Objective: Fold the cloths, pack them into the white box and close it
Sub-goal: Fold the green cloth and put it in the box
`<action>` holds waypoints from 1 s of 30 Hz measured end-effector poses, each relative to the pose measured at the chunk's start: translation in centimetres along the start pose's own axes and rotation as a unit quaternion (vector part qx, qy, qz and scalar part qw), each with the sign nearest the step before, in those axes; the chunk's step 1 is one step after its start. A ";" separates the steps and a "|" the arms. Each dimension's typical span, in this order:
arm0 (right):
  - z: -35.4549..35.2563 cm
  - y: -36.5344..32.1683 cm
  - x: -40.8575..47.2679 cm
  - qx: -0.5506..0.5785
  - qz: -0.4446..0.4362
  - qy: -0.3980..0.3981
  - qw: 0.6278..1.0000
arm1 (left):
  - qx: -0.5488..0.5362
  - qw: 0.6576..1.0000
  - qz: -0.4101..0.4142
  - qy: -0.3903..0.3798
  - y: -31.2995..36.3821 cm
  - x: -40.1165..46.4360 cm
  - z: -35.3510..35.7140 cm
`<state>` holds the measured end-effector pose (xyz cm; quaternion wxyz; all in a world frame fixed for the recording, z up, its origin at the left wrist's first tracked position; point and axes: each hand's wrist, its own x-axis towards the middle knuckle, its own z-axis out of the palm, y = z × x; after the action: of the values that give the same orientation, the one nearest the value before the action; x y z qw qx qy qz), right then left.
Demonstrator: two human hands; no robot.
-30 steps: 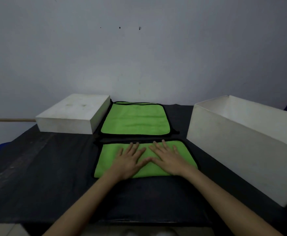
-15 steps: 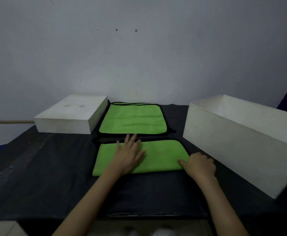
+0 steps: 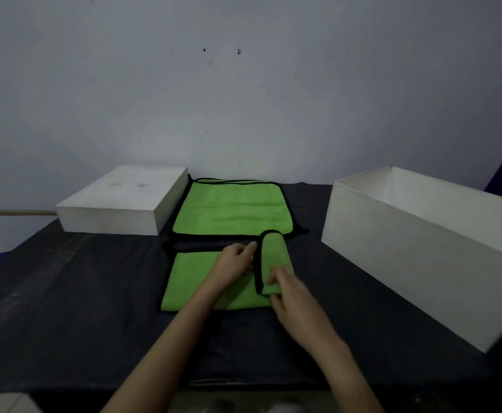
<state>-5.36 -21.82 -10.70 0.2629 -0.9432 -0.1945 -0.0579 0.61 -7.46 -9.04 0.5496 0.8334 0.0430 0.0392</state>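
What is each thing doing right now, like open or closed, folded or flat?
near cloth: partly folded, right end lifted and turned over leftward.
far cloth: lying flat, untouched.
white box: open, nothing seen inside.
lid: off, lying on the table left of the cloths.
left hand: rests on the near cloth, fingers by the fold.
right hand: grips the turned-over end.

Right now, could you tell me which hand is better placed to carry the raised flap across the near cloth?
The right hand: it already grips the lifted flap of the near green cloth, while the left hand rests on the cloth beside the fold.
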 end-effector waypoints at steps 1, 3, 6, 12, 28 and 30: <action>0.2 0.2 0.0 -0.019 0.002 -0.027 0.999 | -0.004 1.000 -0.014 0.004 0.1 0.3 0.3; 0.3 0.4 0.1 -0.038 0.001 -0.048 0.998 | 0.012 0.999 -0.030 0.014 0.4 0.7 0.6; 0.0 0.8 0.2 -0.057 -0.017 -0.073 0.996 | 0.114 0.993 -0.009 0.027 0.3 1.0 1.1; -0.6 1.2 -0.6 -0.081 -0.026 -0.128 0.988 | 0.440 0.871 0.217 0.003 -0.4 0.8 2.3; -2.1 0.0 0.2 -0.028 0.248 -0.043 0.967 | 0.463 0.881 0.066 -0.064 -1.8 0.0 1.6; -2.1 -0.1 0.5 0.025 0.235 -0.023 0.971 | 0.456 0.884 0.097 -0.027 -1.5 -0.1 1.1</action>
<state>-4.95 -22.65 -8.74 0.2881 -0.9567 0.0253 0.0317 0.62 -7.91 -10.92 0.1031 0.9928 -0.0400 0.0456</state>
